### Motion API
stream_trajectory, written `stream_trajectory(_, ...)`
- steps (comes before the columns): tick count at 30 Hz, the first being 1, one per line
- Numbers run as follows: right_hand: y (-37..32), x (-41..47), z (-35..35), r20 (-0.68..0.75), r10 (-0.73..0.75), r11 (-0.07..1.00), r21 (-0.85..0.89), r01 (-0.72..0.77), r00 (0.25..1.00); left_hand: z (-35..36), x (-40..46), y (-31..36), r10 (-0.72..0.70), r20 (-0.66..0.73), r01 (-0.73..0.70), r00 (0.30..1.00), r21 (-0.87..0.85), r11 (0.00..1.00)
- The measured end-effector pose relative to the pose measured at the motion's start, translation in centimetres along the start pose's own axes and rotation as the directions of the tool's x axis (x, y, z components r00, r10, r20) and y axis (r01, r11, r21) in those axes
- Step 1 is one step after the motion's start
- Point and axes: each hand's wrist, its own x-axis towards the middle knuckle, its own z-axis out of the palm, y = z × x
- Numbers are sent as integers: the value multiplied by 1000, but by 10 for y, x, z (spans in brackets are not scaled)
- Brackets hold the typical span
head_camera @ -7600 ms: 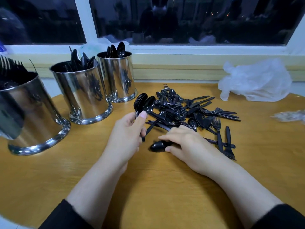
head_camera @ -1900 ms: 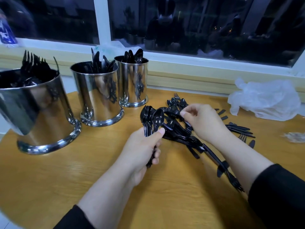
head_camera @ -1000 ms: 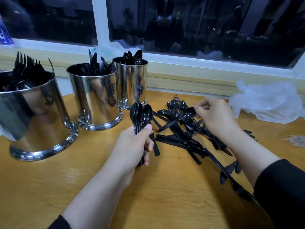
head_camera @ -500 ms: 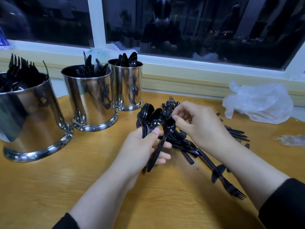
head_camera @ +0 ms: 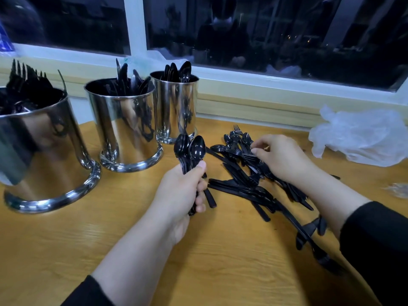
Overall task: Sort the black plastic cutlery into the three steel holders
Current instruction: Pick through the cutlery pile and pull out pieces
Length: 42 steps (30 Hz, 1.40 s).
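Under the dark window, three steel holders stand part-filled while a loose pile remains on the worktop; left hand grips spoons, right hand picks at the pile, grip unclear.

crumpled clear plastic bag at table far right edge, below window sill; dark window behind.

No text, label, brand or number can be read anywhere — nothing legible on any surface.
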Motion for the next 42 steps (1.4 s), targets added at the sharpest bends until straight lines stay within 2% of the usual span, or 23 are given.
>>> stream_trajectory(4, -11, 23, 17, 95, -79, 992, -90, 87, 992, -2, 5, 1, 41, -25, -41, 999, 1, 999)
stream_trajectory(9, -13, 43, 32, 195, 17, 973, -228, 28, 981, -4, 9, -1, 51, -9, -51, 999, 37, 998)
stream_trajectory(15, -11, 39, 36, 204, -52, 992, -98, 74, 978, -4, 10, -2, 54, 11, -55, 998, 57, 997)
stream_trajectory(18, -7, 33, 34, 142, -79, 995, -46, 86, 987, -3, 10, -1, 50, 17, -50, 999, 58, 997)
stream_trajectory(20, -4, 32, 33, 110, -48, 994, -88, 58, 993, -4, 9, -2, 51, 16, -52, 999, 58, 997)
stream_trajectory(30, -5, 36, 37, 211, 10, 994, -107, 13, 977, -3, 11, -3, 46, 13, -47, 999, 70, 996)
stream_trajectory(36, -5, 36, 39, 201, 26, 996, -90, -8, 979, -3, 12, -3, 44, 18, -45, 999, 78, 996)
stream_trajectory(42, -18, 36, 39, 130, 80, 995, -75, -71, 988, -3, 11, -4, 48, 14, -49, 999, 78, 996)
